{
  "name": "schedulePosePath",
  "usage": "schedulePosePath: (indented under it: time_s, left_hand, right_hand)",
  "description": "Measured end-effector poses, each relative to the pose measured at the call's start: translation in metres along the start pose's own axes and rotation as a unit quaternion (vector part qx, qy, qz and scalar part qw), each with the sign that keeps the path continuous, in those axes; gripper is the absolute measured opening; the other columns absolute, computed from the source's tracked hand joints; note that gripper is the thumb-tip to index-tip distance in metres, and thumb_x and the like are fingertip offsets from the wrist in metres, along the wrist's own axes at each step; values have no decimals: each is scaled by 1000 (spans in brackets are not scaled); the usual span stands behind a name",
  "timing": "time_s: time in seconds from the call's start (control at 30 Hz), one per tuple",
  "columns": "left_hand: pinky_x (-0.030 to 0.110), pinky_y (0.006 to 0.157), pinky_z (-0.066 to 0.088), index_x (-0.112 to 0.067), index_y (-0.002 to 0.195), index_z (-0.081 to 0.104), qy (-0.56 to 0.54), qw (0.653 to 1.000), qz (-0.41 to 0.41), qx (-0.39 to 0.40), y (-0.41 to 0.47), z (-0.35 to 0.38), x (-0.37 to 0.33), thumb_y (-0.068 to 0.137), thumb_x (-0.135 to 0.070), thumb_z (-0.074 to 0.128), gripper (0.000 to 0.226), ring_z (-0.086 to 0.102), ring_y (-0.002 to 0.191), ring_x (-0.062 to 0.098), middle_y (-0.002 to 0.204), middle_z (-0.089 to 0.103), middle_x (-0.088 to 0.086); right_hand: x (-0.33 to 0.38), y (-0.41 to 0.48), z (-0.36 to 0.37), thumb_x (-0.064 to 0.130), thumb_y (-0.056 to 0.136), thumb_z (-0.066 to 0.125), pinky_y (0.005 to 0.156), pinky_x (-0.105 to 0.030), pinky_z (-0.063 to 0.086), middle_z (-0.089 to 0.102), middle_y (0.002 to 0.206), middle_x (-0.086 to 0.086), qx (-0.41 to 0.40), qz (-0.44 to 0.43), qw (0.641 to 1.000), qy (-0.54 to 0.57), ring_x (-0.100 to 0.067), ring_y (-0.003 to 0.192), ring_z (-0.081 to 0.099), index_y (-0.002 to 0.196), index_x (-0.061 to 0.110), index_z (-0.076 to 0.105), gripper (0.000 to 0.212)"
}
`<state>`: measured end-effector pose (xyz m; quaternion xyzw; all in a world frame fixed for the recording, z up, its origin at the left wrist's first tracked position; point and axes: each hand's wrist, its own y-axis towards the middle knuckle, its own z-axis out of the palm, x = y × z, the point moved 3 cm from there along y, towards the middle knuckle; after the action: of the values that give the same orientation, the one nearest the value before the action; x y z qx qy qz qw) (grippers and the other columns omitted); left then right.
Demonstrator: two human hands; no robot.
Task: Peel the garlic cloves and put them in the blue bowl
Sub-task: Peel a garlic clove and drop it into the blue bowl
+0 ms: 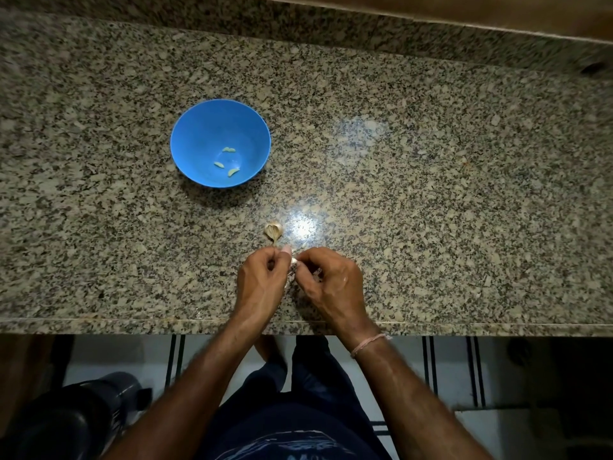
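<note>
Both hands meet low over the desk — left hand and right hand pinching 1 garlic clove to strip skin; blue bowl holds 3 peeled cloves, kept within reach.

The speckled granite worktop carries a round blue plastic bowl left of centre and a papery garlic bulb near its front edge.

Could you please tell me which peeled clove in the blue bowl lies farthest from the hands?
The clove toward the far side of the blue bowl; the other two lie together, nearer its near wall.
</note>
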<state>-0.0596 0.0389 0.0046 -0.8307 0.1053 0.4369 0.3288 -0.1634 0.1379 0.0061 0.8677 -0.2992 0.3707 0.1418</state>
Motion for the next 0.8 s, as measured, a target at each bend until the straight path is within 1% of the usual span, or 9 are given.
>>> schedulePosePath:
  time_s: [0.13,0.2,0.3,0.4,0.47,0.53,0.67,0.73,0.8]
  left_hand:
    - [29,53,33,-19,70,50,22,999,50,3,-2,1,0,106,-39,55,42,39,58,12,63,45,-4]
    - [25,53,34,-19,71,54,-26,998,40,38,0,4,5,106,-40,56,40,39,58,10,64,46,-6]
    - [24,52,35,-19,77,63,-218,961,-109,131,6,11,16,103,-42,61,35,42,56,9,65,50,-4]
    - [22,52,37,-18,81,62,-268,927,-200,170,6,15,21,101,-44,62,33,45,54,7,63,53,-6]
    - [22,51,39,-15,83,64,-223,948,-167,156,2,14,18,103,-45,59,37,48,54,6,64,55,-6]
    - [23,54,44,-14,88,68,-118,983,-79,112,0,10,14,104,-46,57,37,57,57,5,67,64,-7]
    - [31,73,61,-22,94,72,-59,997,29,45,3,3,9,99,-30,69,10,73,84,12,88,75,-1]
    - [28,70,60,-16,95,73,-122,990,-4,70,5,3,9,97,-23,73,8,72,79,15,85,75,4]
    - [26,60,55,-6,94,73,-241,958,-112,111,6,6,13,91,-22,77,17,64,64,15,75,70,9]
  right_hand:
    - [2,1,2,26,94,64,52,-25,49,63,70,13,-27,36,999,-21,-6,58,57,80,25,69,14]
    - [0,1,2,31,91,61,53,-34,52,61,66,10,-28,61,998,6,-10,58,58,76,25,65,17]
    - [-4,0,1,35,89,61,56,-40,54,62,65,7,-21,83,995,46,-13,60,60,75,25,63,18]
    - [-1,-2,-2,33,88,61,52,-35,49,58,64,9,-35,63,997,21,-11,57,55,72,26,59,17]
    - [4,-3,-3,31,89,60,50,-27,41,54,64,12,-46,38,998,-18,-9,55,49,72,26,55,18]
    - [4,-3,-3,31,89,60,50,-23,32,50,62,12,-53,40,997,-38,-8,53,44,71,28,51,20]
    - [-2,0,0,35,90,76,53,-28,47,62,62,7,-33,159,983,81,-8,56,55,70,25,62,26]
    - [-3,0,1,35,89,78,57,-26,52,65,64,8,-27,196,972,130,-3,59,57,72,22,67,24]
    - [-1,-2,1,31,90,76,54,-28,50,62,63,7,-35,159,983,91,-5,57,56,72,23,65,23]
